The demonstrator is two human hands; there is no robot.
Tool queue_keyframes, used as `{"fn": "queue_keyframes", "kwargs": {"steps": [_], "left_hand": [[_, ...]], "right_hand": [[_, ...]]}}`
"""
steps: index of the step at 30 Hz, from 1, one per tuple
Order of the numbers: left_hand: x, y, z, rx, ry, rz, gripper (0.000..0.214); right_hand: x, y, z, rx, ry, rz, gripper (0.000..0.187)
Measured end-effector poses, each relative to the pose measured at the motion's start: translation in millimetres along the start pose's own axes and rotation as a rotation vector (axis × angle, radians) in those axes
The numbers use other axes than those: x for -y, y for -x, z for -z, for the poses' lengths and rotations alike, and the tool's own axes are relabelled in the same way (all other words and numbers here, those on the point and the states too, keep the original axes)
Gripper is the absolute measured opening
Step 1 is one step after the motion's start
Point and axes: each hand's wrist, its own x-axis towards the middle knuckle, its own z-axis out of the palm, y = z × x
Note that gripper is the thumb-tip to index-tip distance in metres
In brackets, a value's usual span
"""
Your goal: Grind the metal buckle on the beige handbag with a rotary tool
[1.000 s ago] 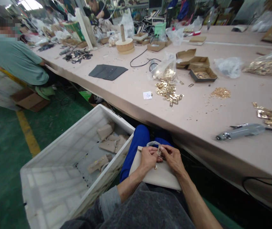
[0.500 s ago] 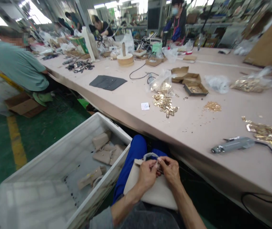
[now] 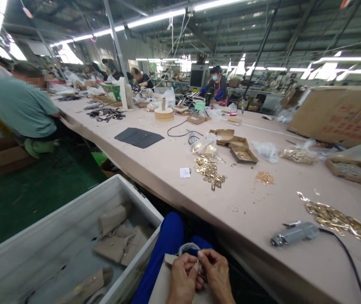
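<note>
At the bottom edge, my left hand [image 3: 182, 278] and my right hand [image 3: 217, 276] are pinched together over my lap. Both close on a small metal fitting [image 3: 199, 267] at the top of a beige leather piece [image 3: 159, 287] that lies on my blue trouser leg [image 3: 164, 249]. A bit of clear plastic [image 3: 187, 247] pokes out just above the fingers. The fitting is mostly hidden by the fingertips.
A white crate [image 3: 72, 228] with several beige leather pieces stands at my left. The long pink table [image 3: 250, 207] carries a grey electric screwdriver [image 3: 294, 233] with cable, piles of gold hardware [image 3: 210, 172], small cardboard trays and bags. Other people sit along the far side.
The camera has tilted upward, so my hands and the leather piece slid toward the bottom edge. Both hands keep pinching the fitting as before.
</note>
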Motion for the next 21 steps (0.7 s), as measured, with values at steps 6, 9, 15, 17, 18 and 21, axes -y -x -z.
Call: {"fn": "queue_keyframes", "kwargs": {"steps": [6, 9, 15, 17, 18, 21], "left_hand": [[-5.6, -0.1, 4.5, -0.008, 0.020, -0.009, 0.032], [-7.9, 1.8, 2.0, -0.019, 0.084, 0.016, 0.035], [-8.8, 3.7, -0.1, -0.024, 0.100, 0.011, 0.035], [-8.2, 4.3, 1.0, -0.015, 0.082, 0.015, 0.034], [-7.7, 4.5, 1.8, -0.009, 0.078, 0.011, 0.034], [-5.1, 3.7, 5.0, 0.016, 0.098, -0.003, 0.034]], "right_hand": [[38.2, 4.7, -7.2, -0.156, 0.242, 0.238, 0.051], [82.0, -3.2, 2.6, -0.261, 0.348, 0.441, 0.039], [154.1, -79.7, 52.8, -0.447, 0.392, 0.487, 0.034], [164.1, -116.0, 67.3, -0.477, 0.440, 0.444, 0.034], [167.4, -133.1, 72.2, -0.486, 0.484, 0.425, 0.034], [174.2, -173.7, 76.5, -0.482, 0.659, 0.352, 0.029]]}}
